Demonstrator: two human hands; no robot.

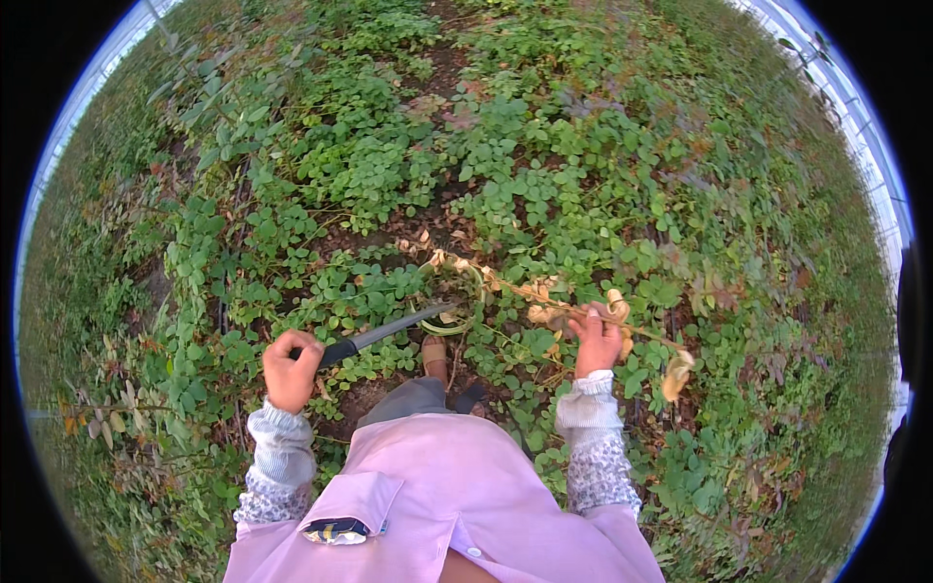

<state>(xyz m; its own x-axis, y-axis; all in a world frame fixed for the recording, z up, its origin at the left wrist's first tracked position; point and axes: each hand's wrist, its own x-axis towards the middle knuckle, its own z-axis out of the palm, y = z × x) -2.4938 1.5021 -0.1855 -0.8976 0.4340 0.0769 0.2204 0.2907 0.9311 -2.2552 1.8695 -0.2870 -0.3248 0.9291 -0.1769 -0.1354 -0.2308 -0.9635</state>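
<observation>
While the left hand (293, 371) is gripping a long, black-handled, grey metal blade (398, 326) | right hand (596, 342) is pinching a withered, tan, leafy stem (530, 291), running far and right | a slipping grip could be endangering the near brown-sandalled foot (434, 358)

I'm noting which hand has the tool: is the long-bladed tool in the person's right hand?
No, the left hand grips the long-bladed tool, while the right hand holds a withered, leafy stem.
</observation>
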